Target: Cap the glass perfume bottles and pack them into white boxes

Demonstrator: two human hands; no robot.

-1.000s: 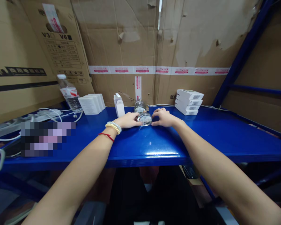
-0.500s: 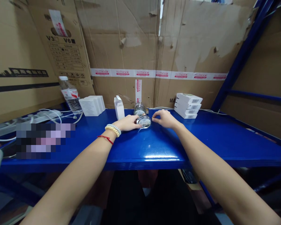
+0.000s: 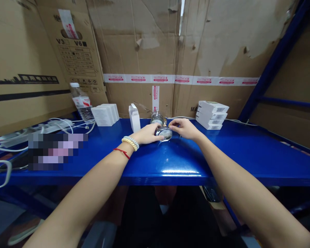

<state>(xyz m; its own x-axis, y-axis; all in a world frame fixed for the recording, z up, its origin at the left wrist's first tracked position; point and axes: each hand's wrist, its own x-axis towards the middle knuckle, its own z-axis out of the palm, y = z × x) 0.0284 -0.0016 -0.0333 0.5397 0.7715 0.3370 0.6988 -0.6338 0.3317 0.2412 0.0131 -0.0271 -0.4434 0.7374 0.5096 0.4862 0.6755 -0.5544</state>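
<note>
My left hand [image 3: 150,133] grips the left side of a rounded clear glass perfume bottle [image 3: 164,133], thumb at its front. The bottle stands on the blue tabletop, its gold neck upward. Just right of that neck, my right hand [image 3: 184,127] is closed in a pinch. A tiny gold-coloured piece [image 3: 169,126] shows at its fingertips; its kind is too small to make out. Behind stands a second round glass bottle [image 3: 156,117], partly hidden by the first. An upright white carton [image 3: 134,119] with its top flap open is left of the bottles.
White boxes [image 3: 105,115] stand in a row at the back left, near a water bottle [image 3: 83,103]. More white boxes [image 3: 212,115] are stacked at the back right. A power strip [image 3: 45,127] with cables lies left. Cardboard [image 3: 142,51] walls the back.
My right hand has come closer to the bottle and slightly up, toward its neck. The left hand keeps its hold on the bottle. The whole view has shifted slightly.
</note>
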